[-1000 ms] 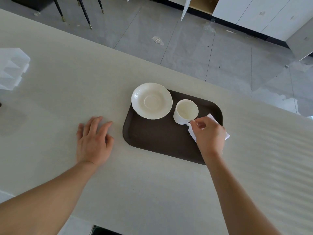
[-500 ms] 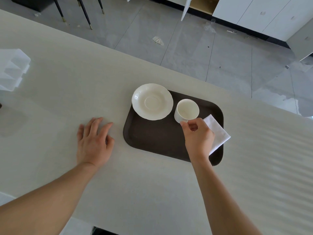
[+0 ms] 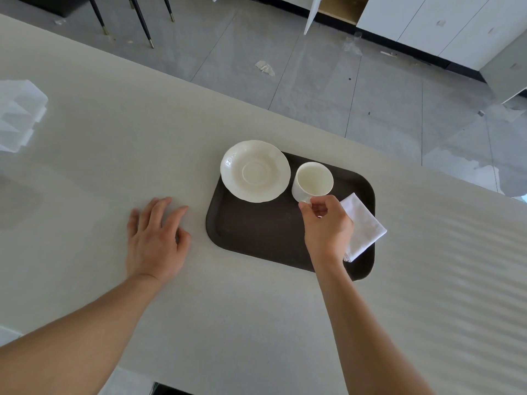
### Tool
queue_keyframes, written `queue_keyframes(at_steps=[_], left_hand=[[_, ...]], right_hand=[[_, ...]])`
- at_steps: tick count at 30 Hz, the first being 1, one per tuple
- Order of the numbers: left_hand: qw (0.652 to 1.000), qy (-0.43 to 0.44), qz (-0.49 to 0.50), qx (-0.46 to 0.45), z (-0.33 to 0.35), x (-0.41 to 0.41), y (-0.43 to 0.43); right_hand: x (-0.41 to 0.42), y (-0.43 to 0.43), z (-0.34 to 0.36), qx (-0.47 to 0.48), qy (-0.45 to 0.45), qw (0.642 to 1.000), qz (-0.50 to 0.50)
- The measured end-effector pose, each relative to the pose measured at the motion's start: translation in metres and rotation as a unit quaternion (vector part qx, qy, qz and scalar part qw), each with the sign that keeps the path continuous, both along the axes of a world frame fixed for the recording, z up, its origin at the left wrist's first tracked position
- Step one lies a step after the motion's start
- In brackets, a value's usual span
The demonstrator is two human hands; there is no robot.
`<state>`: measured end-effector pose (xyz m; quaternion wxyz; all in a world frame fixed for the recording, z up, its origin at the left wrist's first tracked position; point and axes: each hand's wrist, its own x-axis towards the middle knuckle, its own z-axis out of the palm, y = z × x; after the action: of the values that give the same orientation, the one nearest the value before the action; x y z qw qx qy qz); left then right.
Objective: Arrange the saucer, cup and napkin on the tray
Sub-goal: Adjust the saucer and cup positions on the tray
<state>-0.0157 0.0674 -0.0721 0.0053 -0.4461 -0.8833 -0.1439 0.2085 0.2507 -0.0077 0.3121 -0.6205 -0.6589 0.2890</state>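
Brown tray [image 3: 256, 240] lies on the pale counter [image 3: 114, 132], holding one saucer [image 3: 255, 171], one cup [image 3: 313, 181] and one folded napkin [image 3: 363, 226]. Right hand [image 3: 328, 226] reaches over the tray, thumb and forefinger pinched on the cup's handle at its near side — the other fingers curl under. Left hand [image 3: 156, 238] lies palm-down on the counter just left of the tray, fingers loosely spread. Saucer overhangs the tray's far-left corner; the cup stands just right of it; the napkin pokes past the right rim.

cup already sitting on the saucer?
No, the cup stands on the tray beside the saucer, right of it.
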Motion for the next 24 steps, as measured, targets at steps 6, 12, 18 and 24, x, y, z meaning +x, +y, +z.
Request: queue_keyframes(at_steps=[6,12,18,24], left_hand=[[1.000,0.004,-0.002,0.004,-0.001,0.000,-0.001],[1.000,0.004,-0.001,-0.003,-0.002,-0.001,-0.001],[1.000,0.007,-0.003,-0.003,-0.004,-0.002,-0.001],[1.000,0.008,-0.003,-0.001,-0.003,-0.001,-0.001]], right_hand=[[0.001,0.003,-0.001,-0.001,0.003,1.000,0.003],[0.003,0.004,-0.002,-0.002,0.001,1.000,0.002],[0.000,0.010,0.001,-0.016,0.013,1.000,0.000],[0.000,0.011,0.002,-0.016,0.011,1.000,0.007]])
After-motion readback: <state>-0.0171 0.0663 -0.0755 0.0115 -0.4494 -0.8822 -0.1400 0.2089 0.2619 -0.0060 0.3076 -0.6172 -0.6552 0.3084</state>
